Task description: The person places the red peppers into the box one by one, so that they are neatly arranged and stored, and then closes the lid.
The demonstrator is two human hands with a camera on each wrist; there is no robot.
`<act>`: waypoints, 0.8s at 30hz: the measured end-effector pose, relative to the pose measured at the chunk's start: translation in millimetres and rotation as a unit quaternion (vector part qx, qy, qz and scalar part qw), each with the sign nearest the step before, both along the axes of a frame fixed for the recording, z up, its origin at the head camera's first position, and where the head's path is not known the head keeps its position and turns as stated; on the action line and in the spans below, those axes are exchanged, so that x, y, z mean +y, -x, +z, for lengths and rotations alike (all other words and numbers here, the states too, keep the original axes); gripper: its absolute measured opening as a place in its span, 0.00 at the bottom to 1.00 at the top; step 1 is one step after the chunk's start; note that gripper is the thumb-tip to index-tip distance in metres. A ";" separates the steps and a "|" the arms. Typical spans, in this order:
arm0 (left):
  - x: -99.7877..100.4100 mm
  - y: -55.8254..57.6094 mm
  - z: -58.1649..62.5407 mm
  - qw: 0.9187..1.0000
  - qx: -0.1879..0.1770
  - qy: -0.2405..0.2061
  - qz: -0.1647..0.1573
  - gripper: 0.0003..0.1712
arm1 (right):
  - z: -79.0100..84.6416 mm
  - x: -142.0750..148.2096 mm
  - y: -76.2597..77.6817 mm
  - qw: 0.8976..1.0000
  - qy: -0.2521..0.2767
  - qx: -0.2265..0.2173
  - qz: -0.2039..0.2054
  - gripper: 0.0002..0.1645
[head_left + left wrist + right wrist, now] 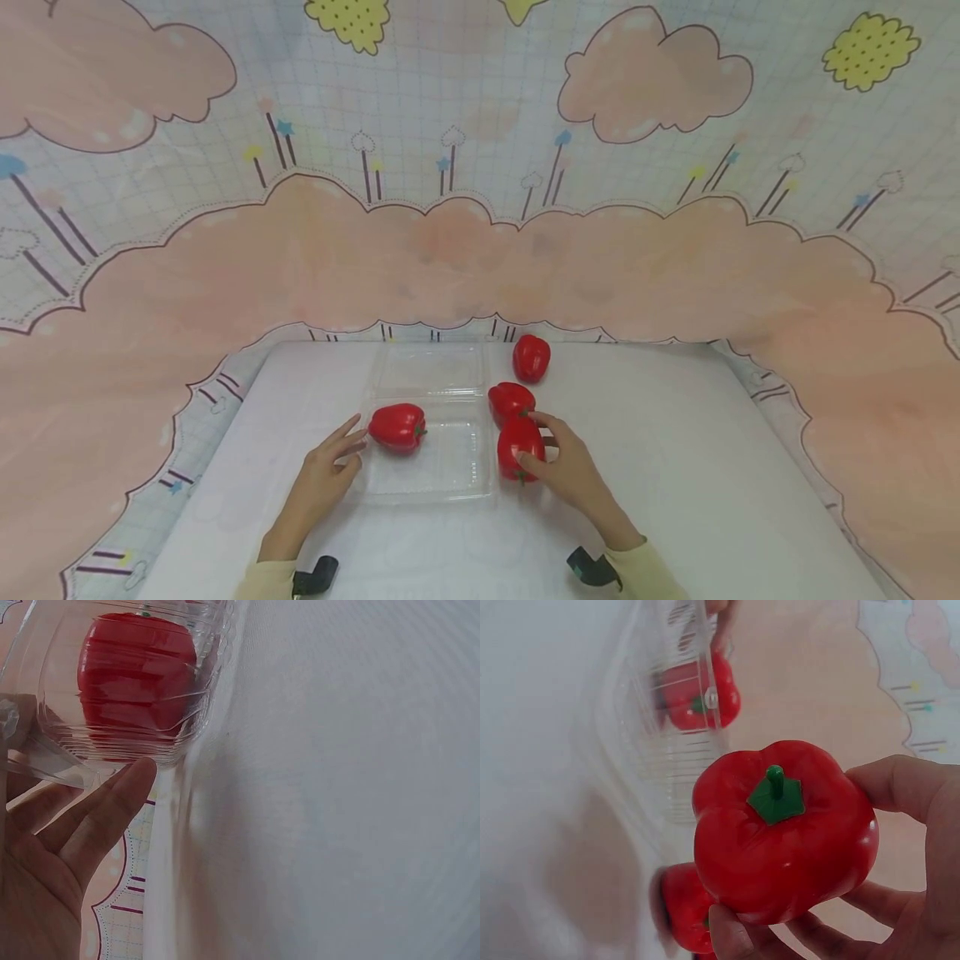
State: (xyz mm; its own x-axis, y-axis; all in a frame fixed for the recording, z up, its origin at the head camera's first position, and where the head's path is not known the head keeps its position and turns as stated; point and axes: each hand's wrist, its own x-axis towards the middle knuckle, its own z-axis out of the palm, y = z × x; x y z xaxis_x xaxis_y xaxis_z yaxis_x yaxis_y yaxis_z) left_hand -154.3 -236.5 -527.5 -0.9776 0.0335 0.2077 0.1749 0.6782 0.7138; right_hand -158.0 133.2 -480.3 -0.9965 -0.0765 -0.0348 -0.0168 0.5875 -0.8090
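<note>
A red bell pepper [520,454] with a green stem is held by my right hand [576,471], thumb and fingers around it, just right of a clear plastic container [453,479]. The right wrist view shows this pepper [810,855] lifted, its stem facing the camera. A second bell pepper [396,427] lies on its side in the container's left part. My left hand [318,479] is at the container's left wall, fingers extended. In the left wrist view, a fingertip [141,776] touches the clear wall, with the pepper [139,675] visible through it.
Two more red bell peppers, a nearer one [510,400] and a farther one [532,358], rest on the white tabletop [675,467] right of the container. Its clear lid [431,371] lies folded back. A cloud-patterned cloth [525,267] hangs behind the table.
</note>
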 end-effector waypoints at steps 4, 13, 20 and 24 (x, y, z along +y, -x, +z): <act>0.0 0.4 -0.2 1.000 0.001 0.000 0.001 0.25 | 4.9 -0.6 -1.5 1.000 0.014 0.009 0.006 0.47; 0.6 -0.2 0.8 1.000 0.002 -0.003 0.001 0.25 | 8.9 -2.9 -3.3 0.999 0.032 0.032 0.027 0.45; 1.1 -0.7 0.3 1.000 -0.003 0.005 0.003 0.25 | 13.6 -7.1 -2.4 0.998 0.033 0.043 0.033 0.44; 1.0 -1.4 -0.1 1.000 0.001 0.010 0.005 0.25 | 15.4 -10.9 -1.6 0.997 0.034 0.047 0.043 0.44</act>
